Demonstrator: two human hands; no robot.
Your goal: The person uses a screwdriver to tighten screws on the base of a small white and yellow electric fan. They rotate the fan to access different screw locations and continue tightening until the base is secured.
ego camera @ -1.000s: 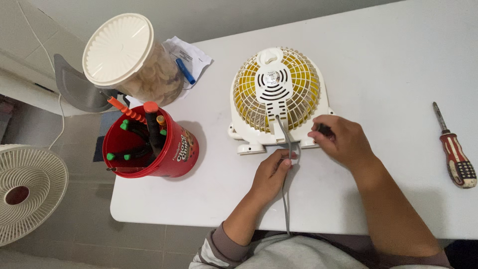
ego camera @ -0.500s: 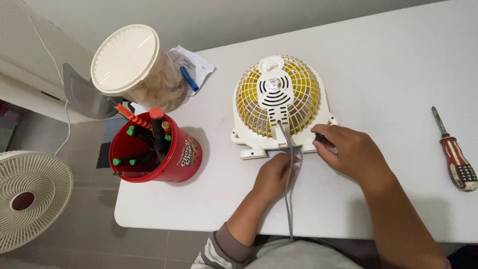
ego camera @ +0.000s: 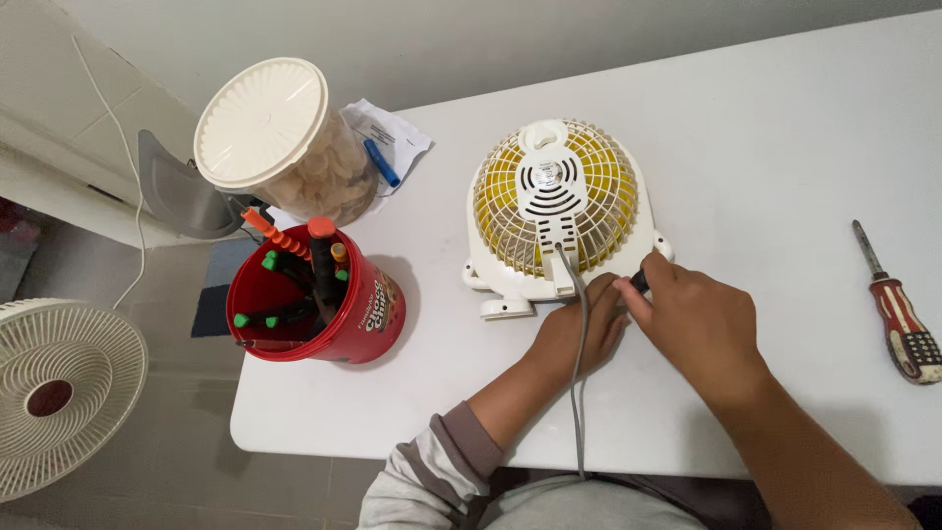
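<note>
A small white fan [ego camera: 554,196] with yellow blades lies face down on the white table [ego camera: 765,137]. Its grey cord [ego camera: 579,402] runs from the back housing toward me, over my left hand [ego camera: 574,339]. That hand grips the fan's near rim. My right hand [ego camera: 702,329] is beside it, fingers touching the left hand, closed on a small dark tool [ego camera: 640,280] whose tip is against the fan's lower right edge. Most of the tool is hidden in my fist.
A red-handled screwdriver [ego camera: 898,314] lies at the right. A red bucket [ego camera: 334,314] of several tools stands left, behind it a clear jar with a cream lid [ego camera: 260,123] and a paper with a blue pen [ego camera: 383,162]. A floor fan [ego camera: 59,388] stands below left.
My right hand has drawn in toward my left hand at the fan's near rim, until the fingers meet. The fan stays where it was.
</note>
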